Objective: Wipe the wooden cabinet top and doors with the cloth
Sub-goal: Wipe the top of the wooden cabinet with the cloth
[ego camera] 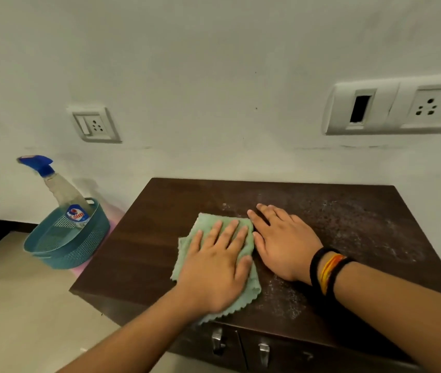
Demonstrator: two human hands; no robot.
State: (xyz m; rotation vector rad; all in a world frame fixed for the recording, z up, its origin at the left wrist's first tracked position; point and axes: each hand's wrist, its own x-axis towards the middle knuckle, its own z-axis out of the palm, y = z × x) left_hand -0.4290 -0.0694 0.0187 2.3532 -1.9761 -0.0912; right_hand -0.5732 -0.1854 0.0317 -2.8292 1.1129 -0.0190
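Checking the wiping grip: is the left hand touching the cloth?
Touching. The head view shows the left hand pressed flat on the green cloth.

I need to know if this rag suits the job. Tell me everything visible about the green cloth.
The green cloth is pale mint, soft and nappy like microfibre, with scalloped edges. Folded into loose layers, it lies flat on the dark wooden cabinet top, near its front edge. The left hand presses flat on it; the right hand lies beside it, fingertips at its right edge.
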